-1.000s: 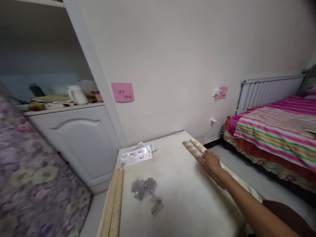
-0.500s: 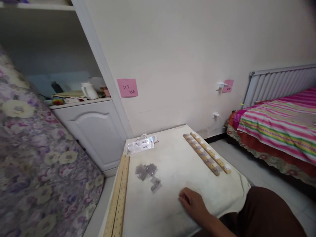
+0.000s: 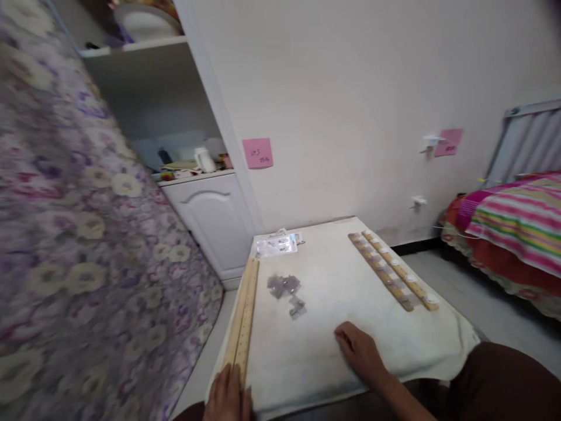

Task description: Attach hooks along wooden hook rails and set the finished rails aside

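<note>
My right hand [image 3: 360, 354] lies palm down on the white cloth-covered table [image 3: 333, 275], fingers loosely curled, holding nothing. My left hand [image 3: 228, 397] rests at the near left corner on the end of two long wooden strips [image 3: 243, 313] that run along the table's left edge; its fingers are only partly seen. Small clear bags of metal parts [image 3: 287, 290] lie left of centre. Two wooden strips with white pegs [image 3: 392, 272] lie on the table's right side. A clear blister pack [image 3: 277, 245] sits at the far left corner.
A floral patterned fabric surface [image 3: 87, 245] fills the left. A white cabinet [image 3: 210, 216] with a shelf of items stands behind the table. Pink notes [image 3: 258, 153] hang on the wall. A bed with a striped cover [image 3: 521, 219] is at the right.
My right hand drew back from the pegged strips to the near middle of the table. The view swung left, and my left hand came into view at the long strips.
</note>
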`<act>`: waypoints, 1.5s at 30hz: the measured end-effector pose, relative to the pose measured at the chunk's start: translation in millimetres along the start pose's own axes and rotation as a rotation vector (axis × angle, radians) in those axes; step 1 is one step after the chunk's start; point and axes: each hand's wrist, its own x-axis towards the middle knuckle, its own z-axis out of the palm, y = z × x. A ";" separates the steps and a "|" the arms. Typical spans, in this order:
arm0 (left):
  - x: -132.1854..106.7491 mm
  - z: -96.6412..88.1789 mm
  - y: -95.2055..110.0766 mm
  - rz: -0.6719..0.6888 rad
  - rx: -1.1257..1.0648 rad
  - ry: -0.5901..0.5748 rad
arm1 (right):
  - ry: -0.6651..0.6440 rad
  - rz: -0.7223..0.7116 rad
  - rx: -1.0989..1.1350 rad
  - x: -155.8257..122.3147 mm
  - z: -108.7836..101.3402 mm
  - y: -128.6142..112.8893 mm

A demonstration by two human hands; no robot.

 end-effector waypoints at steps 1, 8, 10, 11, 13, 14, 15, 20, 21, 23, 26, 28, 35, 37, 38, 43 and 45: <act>-2.2 -4.0 5.1 -0.007 0.005 0.008 | -0.002 0.000 0.003 -1.3 0.6 1.9; -9.5 -14.1 12.6 -0.071 0.080 -0.010 | -0.038 -0.007 0.013 -6.7 3.2 9.0; -10.5 -13.1 8.8 -0.048 0.096 -0.022 | -0.038 0.002 0.014 -7.5 3.6 9.5; -10.3 -13.4 6.7 -0.032 0.102 -0.028 | -0.037 0.007 0.014 -7.8 3.9 9.8; -8.2 -16.6 3.3 0.009 0.107 -0.046 | -0.036 0.011 0.016 -8.0 4.3 10.2; -6.4 -19.5 2.6 0.029 0.109 -0.058 | -0.036 0.010 0.017 -8.0 4.5 10.3; -4.3 -23.1 2.6 0.047 0.112 -0.072 | -0.036 0.007 0.017 -8.0 4.6 10.5; 2.1 -37.0 15.8 0.098 0.119 -0.117 | -0.034 0.000 0.010 -7.3 5.2 11.6; 1.8 -37.1 20.0 0.100 0.114 -0.122 | -0.032 -0.001 0.008 -7.2 5.4 11.9; 0.5 -34.6 29.0 0.086 0.099 -0.131 | -0.031 -0.009 0.005 -7.2 5.7 12.6; 2.2 -29.2 43.2 0.019 0.101 -0.163 | -0.034 -0.020 0.000 -7.3 5.6 12.9; 8.8 -28.1 52.9 -0.038 0.122 -0.218 | -0.033 -0.021 0.002 -7.6 5.2 12.5; 49.9 -36.5 73.9 -0.393 -0.068 -0.367 | -0.058 0.017 0.047 -8.8 6.9 11.7; 57.9 -37.4 72.7 -0.490 -0.280 -0.317 | -0.067 0.021 0.061 -8.3 8.3 13.0; 60.6 -37.3 71.5 -0.527 -0.370 -0.299 | -0.070 0.024 0.067 -7.7 8.7 13.8; 56.5 -31.6 70.8 -0.638 -0.588 -0.293 | -0.076 0.097 0.146 -1.2 5.1 10.9; 44.3 -25.8 78.1 -0.660 -0.663 -0.243 | -0.098 0.133 0.253 0.3 4.5 0.2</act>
